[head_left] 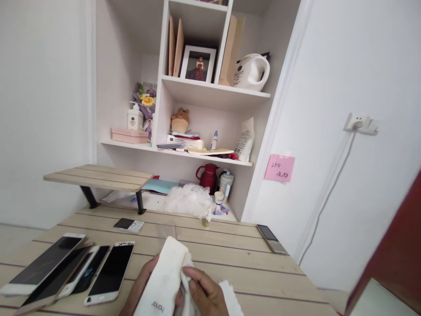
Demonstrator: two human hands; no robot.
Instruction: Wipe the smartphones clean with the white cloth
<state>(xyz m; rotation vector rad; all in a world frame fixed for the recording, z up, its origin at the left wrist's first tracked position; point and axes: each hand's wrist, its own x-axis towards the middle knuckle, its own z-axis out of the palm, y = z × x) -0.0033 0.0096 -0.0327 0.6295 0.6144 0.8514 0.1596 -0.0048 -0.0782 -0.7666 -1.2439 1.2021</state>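
Honor phone (pixel 162 278) is tilting over the desk (pixel 263 274), my left hand (pixel 140 284) gripping it, my right hand (pixel 207 290) pinching cloth (pixel 231 299) by its edge; loosening that left grip's risking a drop, tbh.

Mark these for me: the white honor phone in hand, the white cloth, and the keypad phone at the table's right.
White honor phone (pixel 163 277): head view, middle of its logo side.
White cloth (pixel 231 299): head view, its scalloped part.
Keypad phone (pixel 271 239): head view, middle of its front.
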